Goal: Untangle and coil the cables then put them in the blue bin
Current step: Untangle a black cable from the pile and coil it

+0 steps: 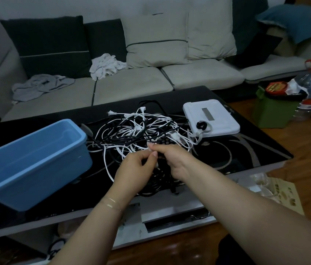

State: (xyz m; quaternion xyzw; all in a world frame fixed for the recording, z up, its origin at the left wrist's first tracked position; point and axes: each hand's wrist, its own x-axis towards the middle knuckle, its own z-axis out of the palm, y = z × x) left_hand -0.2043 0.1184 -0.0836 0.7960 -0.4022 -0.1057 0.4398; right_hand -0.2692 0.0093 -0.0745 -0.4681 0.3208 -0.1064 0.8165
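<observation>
Two hands work at the near edge of the cables (137, 131), a heap of white and black leads knotted together in the middle of the surface (246, 150). The left hand (135, 169) pinches a white strand between thumb and fingertips, and the right hand (172, 159) pinches a strand just beside it, so the two grips nearly touch; likely they are teasing one lead free of the knot, each hand steadying one side. No cable is coiled yet, I judge. The bin (36, 159) sits at the left edge of the surface, tilted with its near end overhanging, open side up and empty, close enough to drop coils in. A white box (211, 117) lies toward the far right, touching the heap's fringe.
</observation>
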